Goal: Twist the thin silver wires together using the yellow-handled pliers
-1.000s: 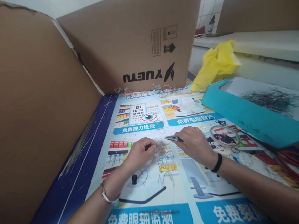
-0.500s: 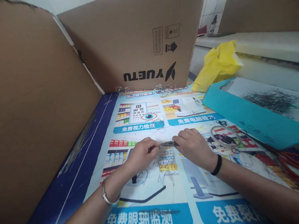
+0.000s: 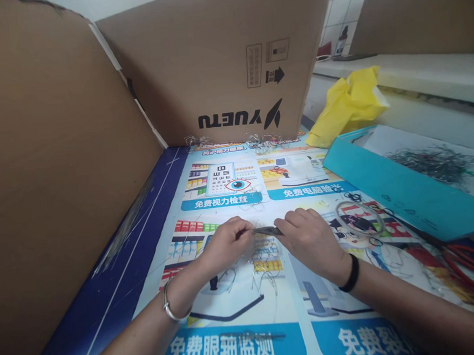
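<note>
Right fingers grip pliers; left fingers pinch what seems wire.

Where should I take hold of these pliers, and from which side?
Probably by the handles, from the right: the pliers lie nearly level, their slim nose pointing left at the left hand, while the handle end, mostly hidden, sits inside the right hand.

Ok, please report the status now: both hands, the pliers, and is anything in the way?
Right hand gripping long-nose pliers. Left hand closed at their tips, its hold hidden. Possible snag: thin wires on the printed sheet, near both hands.
</note>
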The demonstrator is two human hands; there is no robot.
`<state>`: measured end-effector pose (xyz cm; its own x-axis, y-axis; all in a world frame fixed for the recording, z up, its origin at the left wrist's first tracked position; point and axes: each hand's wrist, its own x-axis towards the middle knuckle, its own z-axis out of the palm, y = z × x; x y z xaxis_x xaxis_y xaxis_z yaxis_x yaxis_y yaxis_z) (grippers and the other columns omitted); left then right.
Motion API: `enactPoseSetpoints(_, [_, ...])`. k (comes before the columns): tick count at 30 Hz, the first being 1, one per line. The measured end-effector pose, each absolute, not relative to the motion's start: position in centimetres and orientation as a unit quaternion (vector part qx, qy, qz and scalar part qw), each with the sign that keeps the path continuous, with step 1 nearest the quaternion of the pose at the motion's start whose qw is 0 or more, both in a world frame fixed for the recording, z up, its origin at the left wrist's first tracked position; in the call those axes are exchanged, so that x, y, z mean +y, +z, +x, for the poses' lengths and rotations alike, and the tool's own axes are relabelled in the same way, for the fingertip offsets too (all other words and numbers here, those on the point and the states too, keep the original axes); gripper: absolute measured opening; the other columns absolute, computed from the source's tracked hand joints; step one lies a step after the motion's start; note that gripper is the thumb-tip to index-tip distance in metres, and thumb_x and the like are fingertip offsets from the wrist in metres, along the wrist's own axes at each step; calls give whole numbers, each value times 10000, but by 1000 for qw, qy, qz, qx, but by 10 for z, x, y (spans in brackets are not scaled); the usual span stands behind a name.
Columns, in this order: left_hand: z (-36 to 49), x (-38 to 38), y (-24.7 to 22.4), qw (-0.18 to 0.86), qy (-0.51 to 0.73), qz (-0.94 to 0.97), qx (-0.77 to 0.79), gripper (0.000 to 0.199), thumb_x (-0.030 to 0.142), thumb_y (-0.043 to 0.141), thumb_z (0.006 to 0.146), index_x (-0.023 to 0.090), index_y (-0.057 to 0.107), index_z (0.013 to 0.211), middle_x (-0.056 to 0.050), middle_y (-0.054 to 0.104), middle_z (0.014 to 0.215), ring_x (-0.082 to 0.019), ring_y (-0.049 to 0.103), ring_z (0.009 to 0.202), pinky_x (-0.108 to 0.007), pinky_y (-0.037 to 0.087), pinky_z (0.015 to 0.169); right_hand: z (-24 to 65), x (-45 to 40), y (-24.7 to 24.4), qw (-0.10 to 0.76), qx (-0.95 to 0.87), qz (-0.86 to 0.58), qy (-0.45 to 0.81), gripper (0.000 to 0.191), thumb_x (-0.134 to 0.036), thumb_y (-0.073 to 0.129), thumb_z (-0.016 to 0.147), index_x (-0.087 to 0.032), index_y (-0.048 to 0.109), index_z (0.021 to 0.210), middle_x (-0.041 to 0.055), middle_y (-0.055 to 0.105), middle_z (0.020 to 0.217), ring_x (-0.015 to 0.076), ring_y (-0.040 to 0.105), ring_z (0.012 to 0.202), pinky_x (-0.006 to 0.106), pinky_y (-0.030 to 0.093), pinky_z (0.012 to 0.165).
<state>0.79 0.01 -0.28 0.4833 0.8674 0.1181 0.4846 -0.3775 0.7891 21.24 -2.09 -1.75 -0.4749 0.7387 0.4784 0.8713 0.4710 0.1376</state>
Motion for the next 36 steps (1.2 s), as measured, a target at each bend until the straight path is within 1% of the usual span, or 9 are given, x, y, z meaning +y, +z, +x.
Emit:
enactPoseSetpoints(3, [7, 1, -1, 354, 273, 791, 417, 167, 133, 430, 800, 179, 573, 725, 6, 530, 726, -126, 515, 727, -242, 391, 678, 214, -20, -15, 169, -844, -470, -193, 75, -209, 543, 798, -187, 599, 754, 39, 520, 685, 184, 400, 704, 324, 228, 652])
enactPoseSetpoints(9, [4, 4, 3, 356, 272, 792, 416, 153, 141, 444, 794, 178, 573, 720, 4, 534, 725, -129, 512, 728, -239, 391, 674, 221, -15, -15, 164, -847, -456, -219, 112, -149, 505, 790, -188, 597, 740, 42, 513, 685, 182, 388, 709, 331, 224, 659])
enactPoseSetpoints(15, [3, 2, 5, 360, 249, 798, 414, 174, 122, 423, 788, 178, 561, 697, 13, 514, 704, -122, 501, 708, -234, 379, 660, 222, -14, -15, 150, -847, -454, -234, 108, -165, 498, 804, -189, 593, 761, 45, 511, 700, 186, 384, 720, 340, 220, 668])
enactPoseSetpoints(20, [4, 1, 6, 359, 230, 805, 412, 168, 135, 421, 791, 176, 536, 675, 15, 505, 704, -120, 493, 699, -241, 375, 656, 221, -14, -15, 146, -846, -446, -251, 147, -147, 462, 829, -195, 588, 770, 40, 502, 695, 185, 383, 719, 344, 219, 671])
enactPoseSetpoints(29, [4, 2, 5, 360, 216, 803, 423, 170, 157, 414, 791, 175, 535, 674, 2, 531, 726, -132, 498, 699, -251, 383, 649, 221, -14, -13, 149, -851, -439, -247, 159, -146, 464, 829, -196, 601, 766, 43, 514, 696, 184, 389, 717, 342, 229, 670])
enactPoseSetpoints(36, [5, 1, 7, 377, 214, 785, 442, 160, 173, 432, 767, 172, 522, 634, 11, 509, 685, -122, 475, 659, -226, 362, 592, 219, -15, -14, 159, -843, -444, -259, 152, -151, 467, 831, -199, 607, 795, 43, 520, 697, 185, 392, 719, 343, 229, 668])
